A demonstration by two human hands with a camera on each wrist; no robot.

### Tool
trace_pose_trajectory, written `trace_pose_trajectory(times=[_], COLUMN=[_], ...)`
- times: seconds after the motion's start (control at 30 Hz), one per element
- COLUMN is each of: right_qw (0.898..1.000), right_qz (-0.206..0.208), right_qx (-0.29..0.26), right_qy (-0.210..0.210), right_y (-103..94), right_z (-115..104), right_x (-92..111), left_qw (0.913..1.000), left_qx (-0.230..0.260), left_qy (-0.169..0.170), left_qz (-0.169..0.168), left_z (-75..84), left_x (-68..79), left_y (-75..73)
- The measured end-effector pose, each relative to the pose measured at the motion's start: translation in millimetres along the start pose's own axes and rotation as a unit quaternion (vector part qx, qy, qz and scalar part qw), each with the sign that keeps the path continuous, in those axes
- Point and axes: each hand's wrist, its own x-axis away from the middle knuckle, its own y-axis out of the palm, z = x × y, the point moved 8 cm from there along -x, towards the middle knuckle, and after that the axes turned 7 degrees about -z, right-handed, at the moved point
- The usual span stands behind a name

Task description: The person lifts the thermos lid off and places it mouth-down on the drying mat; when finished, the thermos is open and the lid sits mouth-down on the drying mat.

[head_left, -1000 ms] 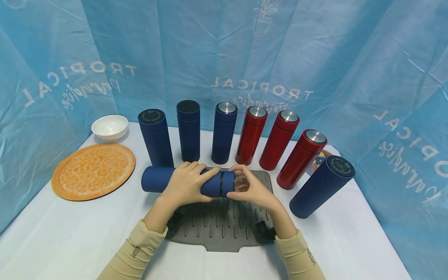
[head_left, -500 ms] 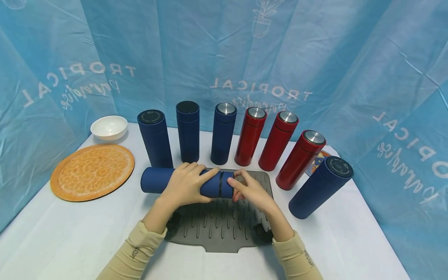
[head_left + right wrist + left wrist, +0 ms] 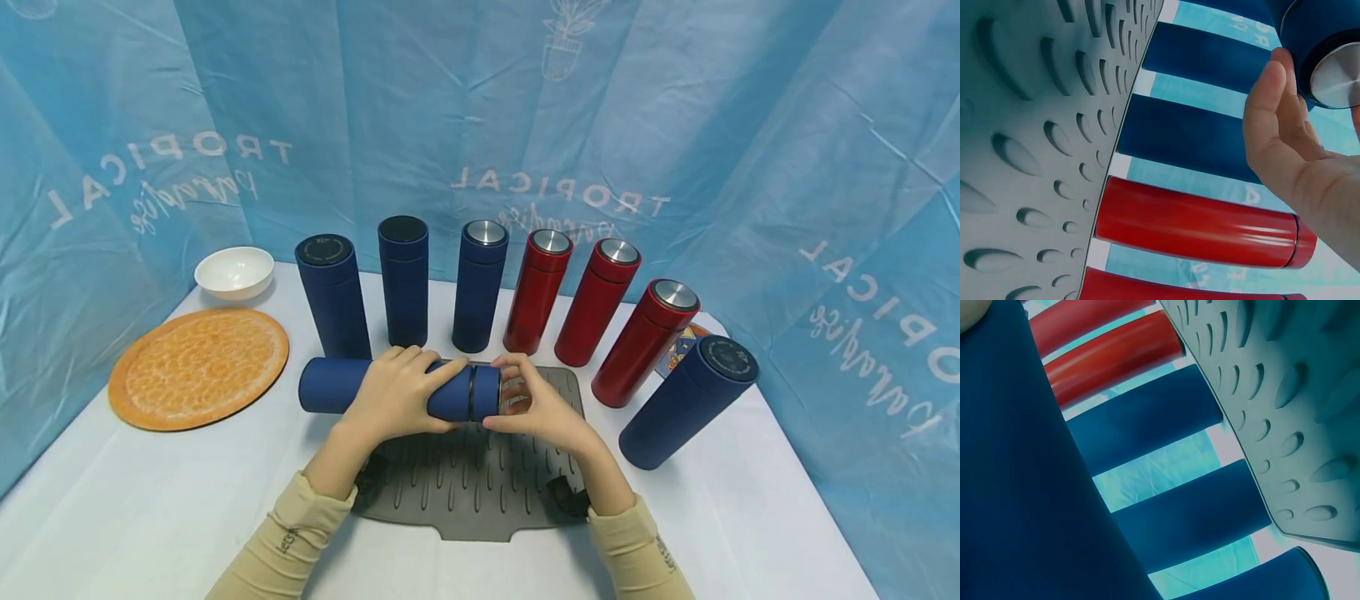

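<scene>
A blue thermos flask [image 3: 330, 385] lies level in the air over the grey ridged mat. My left hand [image 3: 396, 396] grips it around the middle of its body. At its right end is the lid [image 3: 487, 393], set off from the body by a dark ring. My right hand [image 3: 542, 408] holds this lid by its edge, fingers on the far side and thumb on the near side. The right wrist view shows the lid's silver end disc [image 3: 1340, 75] beside the fingers. In the left wrist view the flask body [image 3: 1035, 475] fills the left side.
Behind stand blue flasks [image 3: 405, 283] and red flasks [image 3: 538, 292] in an arc, with another blue flask [image 3: 686, 404] at the right. Below the hands lies the ridged mat [image 3: 472, 500]. A round orange mat [image 3: 198, 367] and a white bowl [image 3: 235, 273] are at the left.
My right hand turned at the lid, bringing the thumb up over it, then turned back to span its edge with thumb low. The flask shifted slightly left; my left hand kept its grip.
</scene>
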Motion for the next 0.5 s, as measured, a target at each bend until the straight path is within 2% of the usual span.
trace_pose_trajectory(times=[0.2, 0.33, 0.4, 0.5], right_qw=[0.998, 0.994, 0.993, 0.994], right_qz=[0.033, 0.066, 0.071, 0.067], right_qx=[0.001, 0.019, 0.022, 0.023], right_qy=[0.045, 0.079, 0.092, 0.088], right_y=[-6.2, -7.2, -5.7, -2.9], right_z=[28.6, 30.6, 31.6, 35.5], right_x=[-8.1, -6.2, -5.9, -7.5], left_qw=[1.0000, 1.0000, 0.9999, 0.9998], left_qx=[0.000, 0.002, 0.002, 0.001], left_qy=[-0.001, -0.002, -0.003, -0.002], left_qz=[0.002, -0.008, -0.015, -0.020], left_z=[-0.7, 0.3, 1.0, 1.6], left_x=[-0.7, -1.4, -1.4, -0.8], left_y=[-0.6, 1.0, 2.3, 4.1])
